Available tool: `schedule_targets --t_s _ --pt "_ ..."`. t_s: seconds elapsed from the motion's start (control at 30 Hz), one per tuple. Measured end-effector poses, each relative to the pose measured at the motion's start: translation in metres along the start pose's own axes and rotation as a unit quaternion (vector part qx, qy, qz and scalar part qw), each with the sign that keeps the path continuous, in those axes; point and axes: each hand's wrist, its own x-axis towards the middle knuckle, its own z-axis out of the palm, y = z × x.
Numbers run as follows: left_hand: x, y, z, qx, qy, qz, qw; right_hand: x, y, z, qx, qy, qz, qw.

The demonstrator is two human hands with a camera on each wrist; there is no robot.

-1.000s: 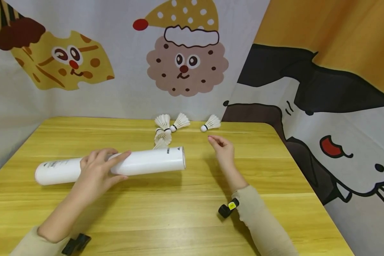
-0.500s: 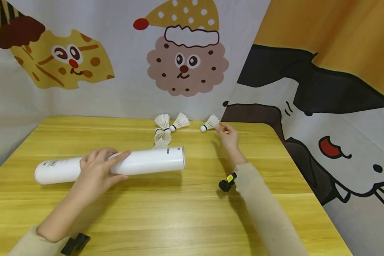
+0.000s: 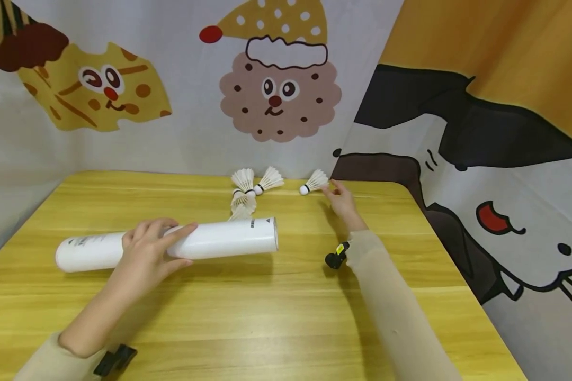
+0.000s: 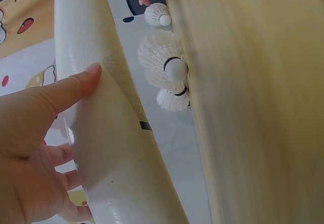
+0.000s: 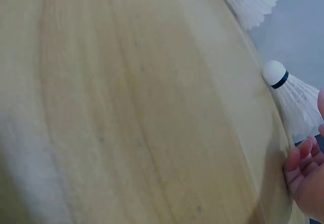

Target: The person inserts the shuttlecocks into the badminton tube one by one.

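Observation:
A long white shuttlecock tube (image 3: 229, 239) lies crosswise in the head view, its right end raised over the table. My left hand (image 3: 145, 251) grips it near the middle, thumb on one side and fingers on the other; the left wrist view shows the thumb (image 4: 76, 90) pressed along the tube. At the back edge a white shuttlecock (image 3: 313, 182) with a dark band lies on its side, cork to the left. The fingertips of my right hand (image 3: 345, 206) are right at its feather rim, thumb and forefinger apart. Its other fingers (image 5: 306, 155) are curled in the right wrist view.
Several more shuttlecocks bunch behind the tube, one of them (image 3: 269, 180) pointing its feathers right; the tube partly hides the nearest. A printed cloth (image 3: 181, 148) hangs just behind the back edge of the wooden table (image 3: 286, 323). Black wrist cameras (image 3: 336, 256) sit on both sleeves.
My right hand has moved forward and slightly right, from in front of the lone shuttlecock to its feather end. The left hand and the tube have stayed nearly still.

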Motion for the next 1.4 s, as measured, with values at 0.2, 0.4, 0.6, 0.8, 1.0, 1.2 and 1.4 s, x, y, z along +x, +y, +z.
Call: schedule_targets --t_s 0.2,0.4,0.6,0.8,1.0,1.2,1.4 --pt "-0.001 0.001 0.001 0.004 0.001 0.009 0.9999 0.004 0.004 0.004 0.028 -0.007 0.011 1.0" --pt "0.0 0.001 0.0 0.004 0.002 0.005 1.0 0.009 0.006 0.007 0.033 0.007 0.01 0.999" --pt "0.0 0.001 0.0 0.004 0.002 0.005 1.0 0.01 0.01 0.012 0.027 0.037 0.013 0.999" --pt "-0.001 0.001 0.001 0.004 0.008 0.012 0.9999 0.004 0.011 0.015 0.009 0.061 0.003 0.998" --pt "-0.001 0.001 0.001 0.001 0.011 0.014 0.9998 -0.002 0.011 0.018 -0.01 0.095 -0.018 0.995" --pt "-0.001 0.0 0.001 0.004 0.009 0.005 0.9999 -0.006 0.014 0.02 0.002 0.111 -0.043 0.993" --pt "-0.002 0.0 -0.001 0.01 0.009 -0.001 0.9999 -0.011 0.015 0.022 0.014 0.125 -0.068 0.99"
